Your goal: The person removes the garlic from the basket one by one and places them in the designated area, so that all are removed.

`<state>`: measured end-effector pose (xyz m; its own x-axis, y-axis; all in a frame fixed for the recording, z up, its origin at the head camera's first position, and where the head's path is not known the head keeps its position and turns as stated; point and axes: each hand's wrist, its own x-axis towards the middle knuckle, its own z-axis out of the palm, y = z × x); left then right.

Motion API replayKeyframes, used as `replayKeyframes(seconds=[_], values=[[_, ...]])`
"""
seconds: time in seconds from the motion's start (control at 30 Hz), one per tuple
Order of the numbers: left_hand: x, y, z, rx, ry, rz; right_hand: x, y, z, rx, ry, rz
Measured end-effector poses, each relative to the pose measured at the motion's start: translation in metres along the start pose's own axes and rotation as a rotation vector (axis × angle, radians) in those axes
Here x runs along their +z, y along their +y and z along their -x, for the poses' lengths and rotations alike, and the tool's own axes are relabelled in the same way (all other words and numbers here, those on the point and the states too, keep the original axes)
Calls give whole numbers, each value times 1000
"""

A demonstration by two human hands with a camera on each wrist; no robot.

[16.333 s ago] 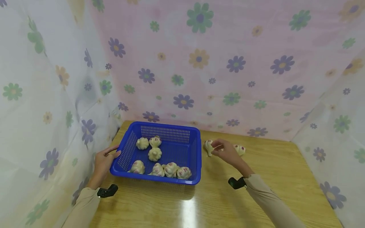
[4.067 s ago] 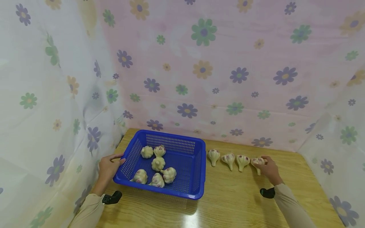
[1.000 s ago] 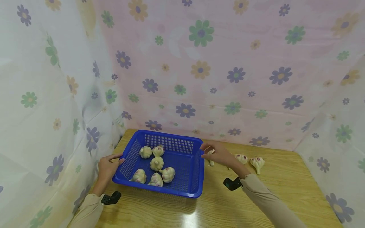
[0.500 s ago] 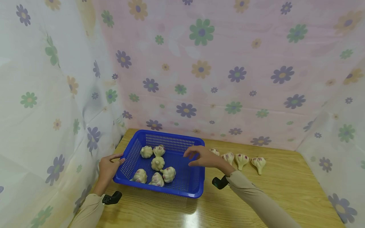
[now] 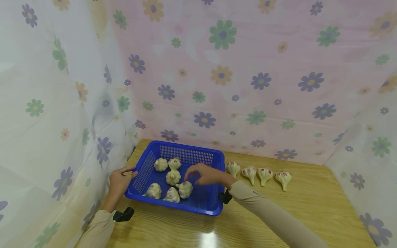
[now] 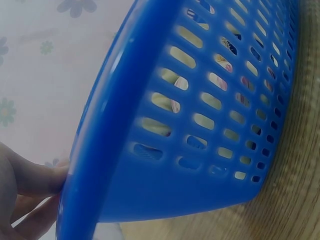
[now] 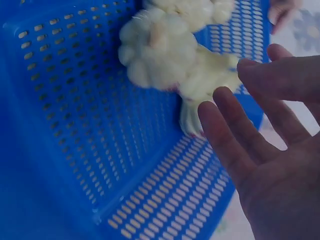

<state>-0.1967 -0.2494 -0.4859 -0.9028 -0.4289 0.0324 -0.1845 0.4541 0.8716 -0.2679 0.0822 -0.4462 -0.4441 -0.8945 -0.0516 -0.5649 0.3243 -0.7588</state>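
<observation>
A blue plastic basket [image 5: 198,209] with slotted walls stands on the table at the centre left, several garlic bulbs lying in it. At its left side my left hand [image 5: 118,182] pinches the rim between thumb and fingers; the left wrist view shows the fingers [image 6: 37,180] on that rim. Inside the basket area, my right hand [image 5: 207,174] hovers over the bulbs with fingers parted and nothing in them. Nearest to its fingertips is one garlic bulb [image 5: 185,190] at the front. In the right wrist view the fingers [image 7: 225,142] reach toward clustered bulbs [image 7: 160,47].
To the right of the basket, several garlic bulbs stand in a row on the wooden table [image 5: 263,213], among them a left-end bulb [image 5: 233,167] and a right-end bulb [image 5: 283,179]. A flowered cloth [image 5: 235,103] hangs at the back and sides.
The row grew since 16 seconds ago, with fewer bulbs in the basket. My right hand left the row's right end, then moved left into the basket. The left hand stayed at the rim.
</observation>
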Motion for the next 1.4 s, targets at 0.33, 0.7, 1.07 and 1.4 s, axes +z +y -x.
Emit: replayKeyframes(seconds=[0.33, 0.7, 1.07, 1.4], values=[[3, 5, -1, 1, -9, -1, 16, 0, -26, 17, -111, 136], [3, 4, 0, 10, -4, -2, 27, 3, -30, 158, -227, 255], [0, 4, 0, 25, 13, -7, 28, 1, -31, 176, -224, 248], [0, -2, -1, 12, 20, -11, 34, 1, -31, 194, -280, 244]])
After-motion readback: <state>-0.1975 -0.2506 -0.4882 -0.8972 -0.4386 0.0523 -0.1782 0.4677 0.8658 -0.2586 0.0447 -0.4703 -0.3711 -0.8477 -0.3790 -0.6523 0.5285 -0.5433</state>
